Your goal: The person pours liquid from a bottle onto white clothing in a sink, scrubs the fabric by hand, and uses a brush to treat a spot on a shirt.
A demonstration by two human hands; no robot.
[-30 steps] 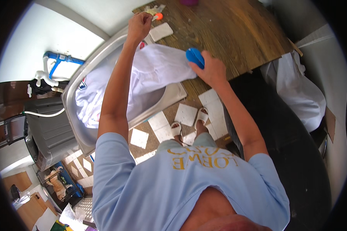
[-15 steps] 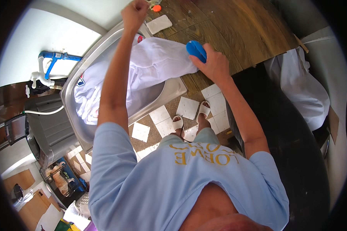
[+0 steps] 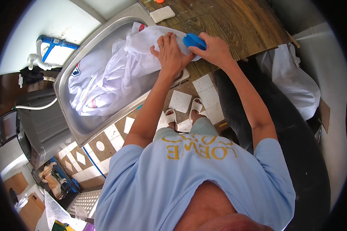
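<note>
A wet-looking white garment (image 3: 115,71) with small coloured patches lies bunched in a stainless steel sink (image 3: 89,134). Its far right end spreads over the edge onto a wooden counter (image 3: 235,29). On that end rests my left hand (image 3: 169,54), fingers stretched out over the fabric. My right hand (image 3: 214,50) is closed around a blue scrub brush (image 3: 193,41), which sits against the cloth right beside the left hand. The brush's underside is hidden.
A whitish bar (image 3: 162,14) and an orange cap (image 3: 160,1) lie on the counter. White and blue pipes (image 3: 46,50) run along the wall at left. A black surface (image 3: 281,154) and a hanging white cloth (image 3: 297,84) stand at right. An animal (image 3: 51,179) lies at lower left.
My left hand has come down from above the sink's far edge onto the garment, opening from a closed shape. The right hand keeps the brush on the cloth. The whole view has shifted slightly.
</note>
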